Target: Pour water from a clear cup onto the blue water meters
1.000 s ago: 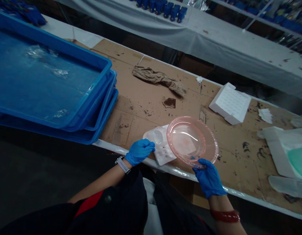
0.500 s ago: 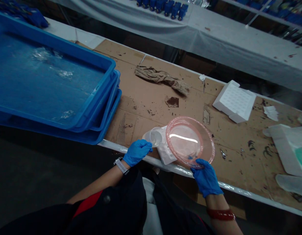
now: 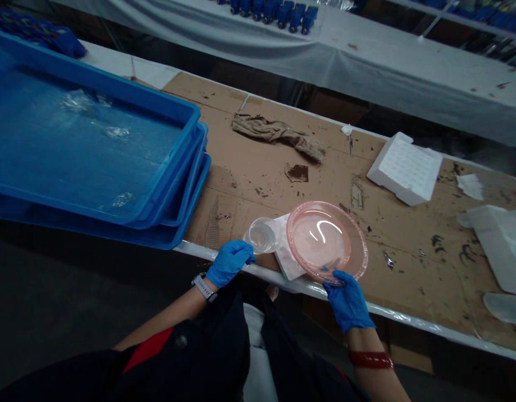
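Note:
My right hand (image 3: 346, 301), in a blue glove, grips the near rim of a clear pink plastic plate (image 3: 327, 241) and holds it just above the cardboard-covered table (image 3: 400, 240). My left hand (image 3: 229, 261), also gloved, pinches the near edge of a small clear round lid (image 3: 261, 235) at the table's front edge. Between the lid and the plate, partly under the plate, lies a white foam piece (image 3: 286, 257).
Stacked blue trays (image 3: 99, 156) with a plastic film inside fill the left. A crumpled brown rag (image 3: 278, 134) lies further back. A white foam block (image 3: 406, 167) sits at right, with white and green packing pieces (image 3: 498, 240) beyond. Another cloth-covered table with blue parts (image 3: 278, 10) stands behind.
The pink plate has tilted flatter and sunk slightly toward the table in my right hand. My left hand stays on the clear lid; the view shifted a little.

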A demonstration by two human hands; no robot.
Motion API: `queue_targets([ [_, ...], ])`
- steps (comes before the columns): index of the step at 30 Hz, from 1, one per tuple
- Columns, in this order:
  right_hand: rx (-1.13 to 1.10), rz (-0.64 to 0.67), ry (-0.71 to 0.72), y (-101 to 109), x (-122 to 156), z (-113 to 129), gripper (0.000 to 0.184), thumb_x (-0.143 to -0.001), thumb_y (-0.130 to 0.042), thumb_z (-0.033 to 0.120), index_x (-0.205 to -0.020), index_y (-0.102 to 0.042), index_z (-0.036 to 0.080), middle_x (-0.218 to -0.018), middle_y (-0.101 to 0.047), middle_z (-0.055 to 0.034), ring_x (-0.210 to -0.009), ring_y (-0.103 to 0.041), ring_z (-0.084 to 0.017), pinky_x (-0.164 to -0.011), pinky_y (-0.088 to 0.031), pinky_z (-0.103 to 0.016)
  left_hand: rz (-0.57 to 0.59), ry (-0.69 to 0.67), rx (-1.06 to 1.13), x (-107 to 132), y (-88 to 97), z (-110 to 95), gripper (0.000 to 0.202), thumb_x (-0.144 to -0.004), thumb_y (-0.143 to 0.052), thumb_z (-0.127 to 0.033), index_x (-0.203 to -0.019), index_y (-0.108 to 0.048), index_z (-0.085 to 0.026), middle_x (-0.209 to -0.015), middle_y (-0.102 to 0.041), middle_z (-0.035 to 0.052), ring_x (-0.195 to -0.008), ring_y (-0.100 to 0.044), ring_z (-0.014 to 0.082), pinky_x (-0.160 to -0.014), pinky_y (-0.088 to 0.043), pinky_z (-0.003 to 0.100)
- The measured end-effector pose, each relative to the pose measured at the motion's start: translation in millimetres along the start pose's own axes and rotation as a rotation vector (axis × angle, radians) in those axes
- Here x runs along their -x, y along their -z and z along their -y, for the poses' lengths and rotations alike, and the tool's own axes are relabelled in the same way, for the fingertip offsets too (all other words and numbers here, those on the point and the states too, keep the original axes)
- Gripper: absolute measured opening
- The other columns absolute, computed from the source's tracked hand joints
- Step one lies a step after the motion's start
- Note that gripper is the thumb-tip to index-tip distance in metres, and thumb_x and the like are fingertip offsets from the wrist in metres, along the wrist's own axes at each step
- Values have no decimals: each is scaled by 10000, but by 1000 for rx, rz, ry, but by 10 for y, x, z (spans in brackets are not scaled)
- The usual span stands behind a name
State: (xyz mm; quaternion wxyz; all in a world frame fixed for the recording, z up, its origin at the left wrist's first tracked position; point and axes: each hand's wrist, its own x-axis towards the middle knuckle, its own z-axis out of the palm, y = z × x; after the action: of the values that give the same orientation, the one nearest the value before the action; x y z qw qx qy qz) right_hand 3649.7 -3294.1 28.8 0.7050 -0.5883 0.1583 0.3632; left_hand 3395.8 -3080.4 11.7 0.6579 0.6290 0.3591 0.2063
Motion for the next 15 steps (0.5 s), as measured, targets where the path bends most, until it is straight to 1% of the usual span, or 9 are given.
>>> queue_targets([
  [2,-11,-10,9,-11,13,-51,546,-639,-689,68,-1159,-652,229,-1024,-770,12,-871,-753,-168,-731,-666,-266,-20,-13,13,-2,29,14,467,-963,-629,-543,-654,-613,-193,-634,-654,-32,-643,-655,160,-723,-558,359],
  [4,-23,-25,7,-36,37,-91,582,-640,-694,79,-1200,-644,231,-1059,-769,8,-919,-753,-181,-776,-673,-309,-43,-22,23,-10,58,28,462,-964,-634,-535,-657,-614,-190,-633,-648,-34,-636,-650,156,-716,-558,356],
  [8,-43,-57,21,-91,101,-152,591,-669,-704,104,-1240,-647,242,-1093,-769,6,-972,-746,-194,-857,-668,-386,-90,-37,38,-49,119,73,446,-972,-631,-517,-672,-621,-187,-632,-637,-37,-621,-637,150,-690,-556,343],
  [11,-51,-85,35,-109,144,-193,554,-720,-732,154,-1260,-658,252,-1155,-763,-6,-1047,-730,-203,-867,-665,-388,-122,-44,50,-100,159,127,429,-976,-632,-503,-689,-622,-184,-636,-632,-39,-622,-638,148,-688,-562,342],
  [15,-58,-126,66,-116,183,-258,519,-805,-756,280,-1313,-650,275,-1287,-726,-9,-1235,-659,-200,-915,-643,-351,-150,-39,68,-188,179,217,392,-982,-628,-489,-745,-641,-177,-673,-647,-32,-637,-650,149,-691,-578,346],
])
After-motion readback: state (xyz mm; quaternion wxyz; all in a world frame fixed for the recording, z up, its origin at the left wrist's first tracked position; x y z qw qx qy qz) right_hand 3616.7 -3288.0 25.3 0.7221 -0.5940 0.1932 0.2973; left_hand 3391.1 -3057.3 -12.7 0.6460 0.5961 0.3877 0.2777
